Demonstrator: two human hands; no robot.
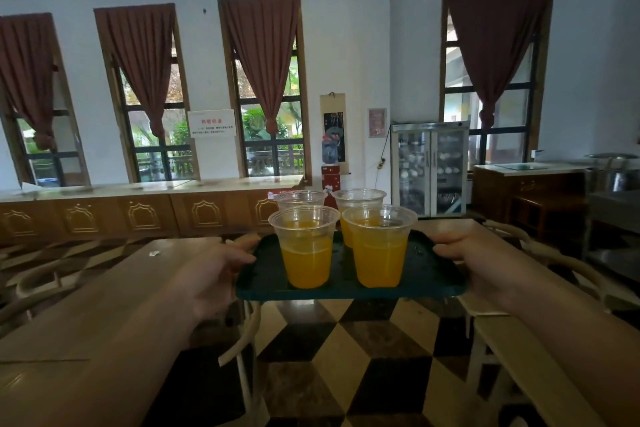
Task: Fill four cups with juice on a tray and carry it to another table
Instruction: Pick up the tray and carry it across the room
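A dark green tray [429, 282] is held level in the air above the floor. My left hand [216, 267] grips its left edge and my right hand [474, 253] grips its right edge. Several clear plastic cups with orange juice stand upright on it: a front left cup [306, 250], a front right cup [379, 250], a back left cup [299, 199] and a back right cup [360, 199]. The front cups hide most of the back ones.
A long wooden table [114, 291] lies to the left, with chairs [38, 284] beside it. Another light table [512, 343] runs along the right. Checkered floor [346, 357] forms an aisle between them. Wooden cabinets [138, 215] and a glass-door fridge [429, 170] line the far wall.
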